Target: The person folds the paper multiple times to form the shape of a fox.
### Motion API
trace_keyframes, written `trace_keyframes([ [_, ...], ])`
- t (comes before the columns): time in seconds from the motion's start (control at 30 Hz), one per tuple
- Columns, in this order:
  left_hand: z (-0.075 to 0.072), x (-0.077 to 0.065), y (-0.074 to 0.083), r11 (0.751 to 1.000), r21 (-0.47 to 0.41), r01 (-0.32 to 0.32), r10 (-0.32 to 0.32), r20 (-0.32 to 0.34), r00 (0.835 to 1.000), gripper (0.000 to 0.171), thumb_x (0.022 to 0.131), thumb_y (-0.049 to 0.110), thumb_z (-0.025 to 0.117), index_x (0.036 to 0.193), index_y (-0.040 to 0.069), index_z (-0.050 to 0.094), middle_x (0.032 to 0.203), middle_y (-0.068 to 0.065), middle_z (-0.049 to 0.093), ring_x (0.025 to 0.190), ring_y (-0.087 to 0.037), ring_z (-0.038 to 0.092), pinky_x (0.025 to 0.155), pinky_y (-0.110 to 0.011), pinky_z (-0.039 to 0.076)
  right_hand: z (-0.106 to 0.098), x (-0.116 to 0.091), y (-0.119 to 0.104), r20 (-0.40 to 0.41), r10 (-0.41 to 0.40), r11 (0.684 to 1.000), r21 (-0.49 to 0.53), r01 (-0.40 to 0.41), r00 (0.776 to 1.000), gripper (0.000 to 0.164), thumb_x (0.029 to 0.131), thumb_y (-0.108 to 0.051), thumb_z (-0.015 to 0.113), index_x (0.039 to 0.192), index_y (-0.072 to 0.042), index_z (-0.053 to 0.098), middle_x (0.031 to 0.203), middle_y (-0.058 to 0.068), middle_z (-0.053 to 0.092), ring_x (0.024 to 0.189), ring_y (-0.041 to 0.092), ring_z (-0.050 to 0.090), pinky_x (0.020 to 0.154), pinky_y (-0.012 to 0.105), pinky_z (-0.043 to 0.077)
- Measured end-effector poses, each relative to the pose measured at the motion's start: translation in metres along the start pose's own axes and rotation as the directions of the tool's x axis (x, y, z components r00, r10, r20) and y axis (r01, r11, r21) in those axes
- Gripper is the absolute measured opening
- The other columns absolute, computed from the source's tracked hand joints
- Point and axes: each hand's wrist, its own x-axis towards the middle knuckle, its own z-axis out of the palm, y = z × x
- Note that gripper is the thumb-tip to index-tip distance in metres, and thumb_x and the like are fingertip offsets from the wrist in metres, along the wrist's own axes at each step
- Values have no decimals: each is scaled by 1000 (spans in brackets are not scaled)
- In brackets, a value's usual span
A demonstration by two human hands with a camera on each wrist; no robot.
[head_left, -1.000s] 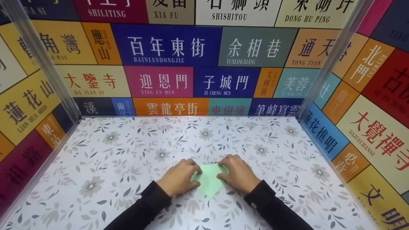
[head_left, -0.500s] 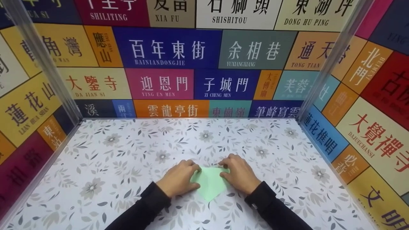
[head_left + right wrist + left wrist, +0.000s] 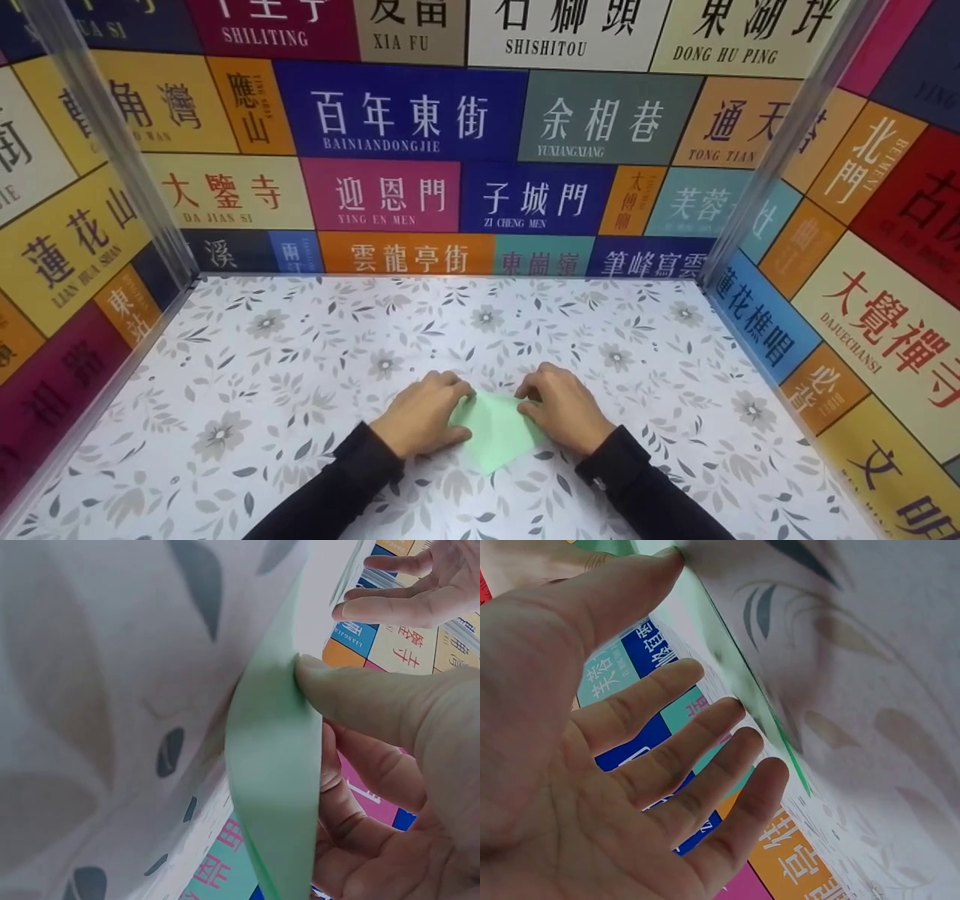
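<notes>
A light green sheet of paper (image 3: 495, 435) lies on the patterned tabletop between the two hands, one corner pointing toward the person. At its left side my left hand (image 3: 424, 412) rests with thumb and fingertips on the paper's edge. In the left wrist view that hand's fingers are spread and fairly straight, the thumb touching the thin green edge (image 3: 787, 742). On the other side my right hand (image 3: 566, 409) pinches the paper's far right part. The right wrist view shows the thumb in front of the curved, lifted paper (image 3: 274, 757) and curled fingers behind it.
The white tabletop (image 3: 315, 360) carries a grey leaf and flower print. Panels with coloured name signs (image 3: 397, 109) stand at the back, left and right. Clear strips (image 3: 772, 150) run up the back corners.
The paper's right part has spread wider, and its near corner has shifted slightly toward the person. My right hand has moved a little to the right; the left has hardly moved.
</notes>
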Motion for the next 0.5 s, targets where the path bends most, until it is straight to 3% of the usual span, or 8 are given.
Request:
trace_keyframes([
  [0.27, 2, 1, -2, 998, 39, -41, 44, -74, 996, 65, 88, 30, 103, 143, 9, 77, 136, -14, 80, 122, -35, 76, 100, -53, 68, -1, 0, -3, -21, -12, 999, 46, 13, 1000, 8, 97, -7, 91, 99, -13, 87, 95, -2, 82, 89, 15, 77, 82, 33, 65],
  [0.5, 0, 5, -3, 994, 65, -84, 95, -185, 978, 47, 97, 27, 97, 138, 10, 81, 123, -10, 82, 112, -31, 78, 93, -51, 67, -8, 2, -7, -26, -42, 997, 61, 44, 999, 7, 98, -8, 90, 99, -13, 88, 97, -2, 85, 89, 15, 80, 84, 35, 67],
])
